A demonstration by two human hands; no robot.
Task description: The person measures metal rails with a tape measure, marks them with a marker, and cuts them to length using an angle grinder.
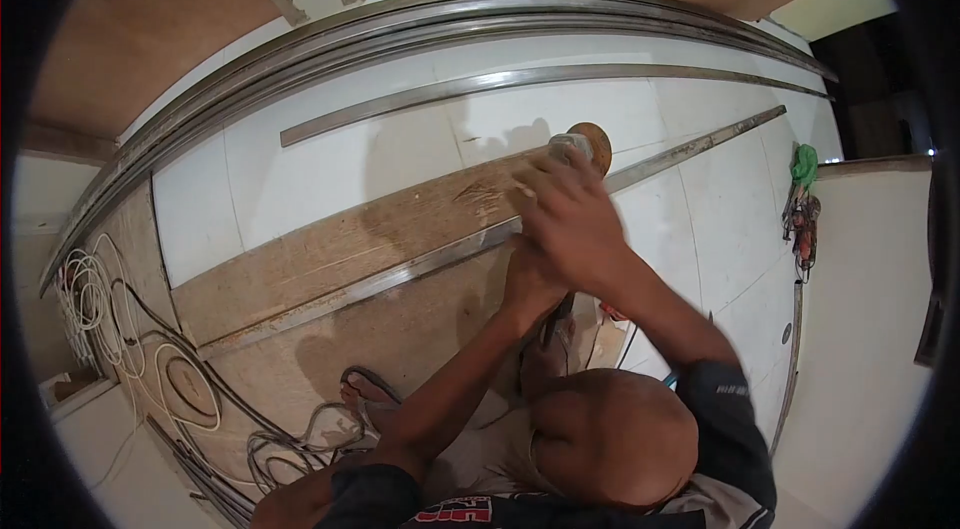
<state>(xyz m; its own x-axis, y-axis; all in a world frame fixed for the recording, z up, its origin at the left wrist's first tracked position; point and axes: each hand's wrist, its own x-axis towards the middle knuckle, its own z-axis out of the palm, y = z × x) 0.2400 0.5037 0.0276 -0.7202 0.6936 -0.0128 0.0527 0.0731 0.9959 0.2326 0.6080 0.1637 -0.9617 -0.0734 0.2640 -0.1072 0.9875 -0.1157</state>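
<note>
An angle grinder (572,145) with a round brown disc (592,145) is at the middle, over the right end of a wooden board (330,254). My right hand (572,214) lies over the grinder's head end, its fingers spread and slightly blurred. Below it my left hand (535,279) is wrapped round the grinder's body, most of which the hands hide. A long metal bar (400,274) runs along the board's near edge, under the hands, and on to the upper right.
Several long metal bars (450,14) lie across the back, with a single bar (420,94) before them. Coiled cables (95,304) are at the left. A green bundle (803,164) with wires lies right. My sandalled foot (370,389) is below the board.
</note>
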